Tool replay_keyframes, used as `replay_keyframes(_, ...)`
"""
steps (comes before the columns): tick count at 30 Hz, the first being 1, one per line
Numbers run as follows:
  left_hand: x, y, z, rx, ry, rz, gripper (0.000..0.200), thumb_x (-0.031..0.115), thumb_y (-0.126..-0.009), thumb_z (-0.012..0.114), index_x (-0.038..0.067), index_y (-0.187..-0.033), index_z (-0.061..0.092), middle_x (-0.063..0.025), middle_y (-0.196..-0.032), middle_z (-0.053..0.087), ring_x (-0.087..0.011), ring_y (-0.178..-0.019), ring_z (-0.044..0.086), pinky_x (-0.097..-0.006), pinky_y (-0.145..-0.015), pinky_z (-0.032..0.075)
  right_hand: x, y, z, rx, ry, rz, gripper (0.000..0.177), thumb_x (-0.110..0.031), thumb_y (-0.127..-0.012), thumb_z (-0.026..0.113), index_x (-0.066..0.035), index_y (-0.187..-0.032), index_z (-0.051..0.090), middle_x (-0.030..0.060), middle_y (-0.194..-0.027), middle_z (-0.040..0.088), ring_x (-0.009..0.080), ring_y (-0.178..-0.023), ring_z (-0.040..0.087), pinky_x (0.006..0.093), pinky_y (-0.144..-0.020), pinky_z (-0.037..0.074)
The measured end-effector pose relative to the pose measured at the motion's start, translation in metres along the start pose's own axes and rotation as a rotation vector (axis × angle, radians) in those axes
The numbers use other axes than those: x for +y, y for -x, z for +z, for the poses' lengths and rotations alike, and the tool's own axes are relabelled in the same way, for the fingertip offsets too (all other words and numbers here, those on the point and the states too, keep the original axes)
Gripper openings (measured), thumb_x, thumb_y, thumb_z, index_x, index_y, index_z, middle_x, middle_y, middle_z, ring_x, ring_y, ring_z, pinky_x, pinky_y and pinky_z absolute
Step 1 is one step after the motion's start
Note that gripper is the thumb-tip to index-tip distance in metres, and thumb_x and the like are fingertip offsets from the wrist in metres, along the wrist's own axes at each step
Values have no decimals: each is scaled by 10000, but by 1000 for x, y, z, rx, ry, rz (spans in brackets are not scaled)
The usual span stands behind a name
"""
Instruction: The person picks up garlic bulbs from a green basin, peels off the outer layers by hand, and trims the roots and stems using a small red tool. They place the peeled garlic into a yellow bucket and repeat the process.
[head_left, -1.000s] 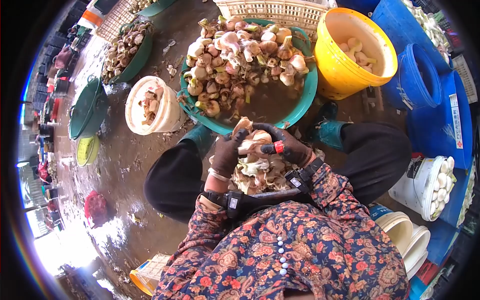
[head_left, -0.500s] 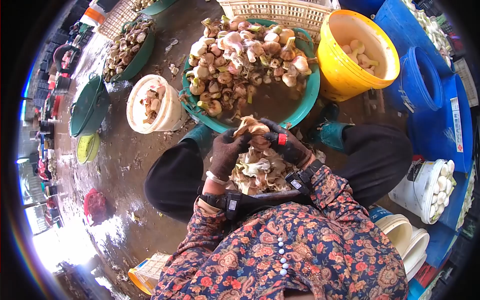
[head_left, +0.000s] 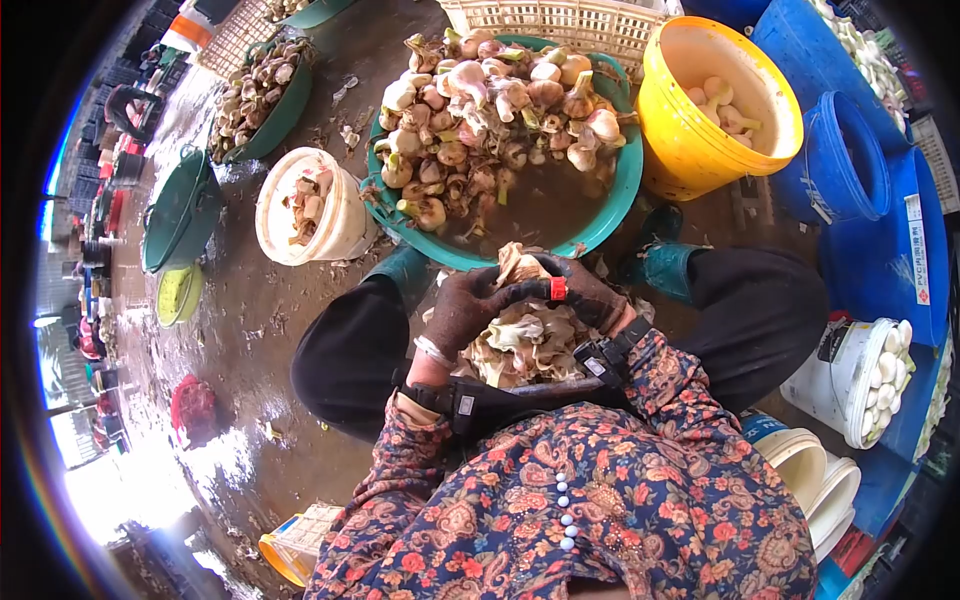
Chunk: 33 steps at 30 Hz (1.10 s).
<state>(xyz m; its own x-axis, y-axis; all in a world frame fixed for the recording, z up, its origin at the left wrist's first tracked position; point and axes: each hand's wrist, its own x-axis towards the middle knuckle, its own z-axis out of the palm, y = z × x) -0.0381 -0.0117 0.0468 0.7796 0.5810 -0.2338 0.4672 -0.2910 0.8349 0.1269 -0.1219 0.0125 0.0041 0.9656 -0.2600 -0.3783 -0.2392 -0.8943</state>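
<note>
At frame centre, your dark-gloved left hand [head_left: 462, 308] and right hand [head_left: 578, 293] together grip a pale, papery-skinned bulb [head_left: 519, 268] above the heap of peelings [head_left: 525, 345].

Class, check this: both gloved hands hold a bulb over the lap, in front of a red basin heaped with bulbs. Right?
No. The head view shows the basin is green, not red. The left hand and right hand do hold a bulb over the lap.

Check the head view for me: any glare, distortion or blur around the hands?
Head view: heavy fisheye bending, black corners; glare blows out the wet floor lower left; left hand, right hand and the bulb they grip are sharp in even daylight.
</note>
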Motion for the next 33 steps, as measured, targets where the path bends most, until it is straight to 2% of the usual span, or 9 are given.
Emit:
replay_keyframes(1, 1, 0, -2, -32, -29, 19, 329, 244, -764, 728, 17, -988, 645, -42, -604, 559, -80, -563, 408, -264, -533, 388, 1, -2, 0, -17, 0, -32, 578, -292, -821, 660, -20, -1279, 437, 39, -1104, 563, 107, -977, 533, 246, -830, 441)
replay_keyframes(7, -5, 4, 11, 141, -139, 210, 192, 175, -779, 677, 53, -924, 650, -98, -571, 509, -137, -493, 431, -298, -504, 384, 3, 0, 4, 37, -117, -3, 507, -222, -773, 715, -6, -1185, 513, 45, -1081, 585, 118, -980, 547, 266, -870, 435)
replay_keyframes(11, -13, 1, 20, 168, -173, 129, 147, 146, -790, 647, 32, -883, 642, -70, -578, 548, -102, -495, 436, -285, -491, 382, 6, 1, 5, 63, -146, -28, 535, -219, -763, 722, -3, -1198, 497, 45, -1085, 575, 114, -975, 542, 261, -869, 434)
replay_keyframes(14, -27, -5, 30, 215, 20, -9, 152, 150, -813, 624, 3, -849, 643, -34, -618, 598, -71, -526, 480, -252, -493, 401, 6, 1, 5, 53, -144, -52, 575, -201, -756, 725, 3, -1227, 466, 62, -1125, 554, 125, -1004, 530, 268, -882, 427)
replay_keyframes(17, -22, -6, 23, 114, 692, -344, 199, 172, -846, 607, -24, -873, 634, -48, -747, 633, -92, -638, 590, -220, -536, 458, 3, 4, 5, -25, -191, -85, 655, -215, -781, 684, 3, -1317, 377, 91, -1234, 494, 175, -1128, 475, 310, -979, 367)
replay_keyframes(21, -15, -6, 15, 44, 1000, -367, 265, 207, -856, 604, -34, -966, 603, -70, -864, 635, -113, -736, 607, -242, -621, 480, 12, 6, 6, -39, -416, -156, 630, -200, -800, 667, -3, -1319, 370, 82, -1251, 474, 159, -1136, 467, 290, -961, 387)
replay_keyframes(26, -16, -8, 14, 96, 918, -337, 307, 269, -860, 590, -17, -967, 623, -33, -793, 632, -71, -591, 563, -201, -485, 422, 8, 2, 3, -96, -333, -124, 618, -244, -830, 639, -11, -1328, 357, 72, -1270, 455, 147, -1125, 468, 279, -947, 396)
replay_keyframes(28, -29, -8, 13, 48, 690, -284, 315, 84, -751, 659, 13, -1049, 588, -143, -857, 643, -261, -761, 635, -325, -649, 498, 12, 2, 2, -100, -321, -124, 621, -266, -835, 634, -14, -1330, 355, 69, -1271, 453, 143, -1117, 471, 274, -936, 404)
replay_keyframes(33, -33, -5, 15, 67, 404, 53, 337, 70, -721, 658, 31, -1049, 591, -156, -841, 632, -303, -717, 618, -346, -626, 491, 18, 0, 0, -76, -368, -88, 667, -356, -815, 651, -22, -1320, 372, 62, -1248, 468, 147, -1095, 484, 276, -885, 445)
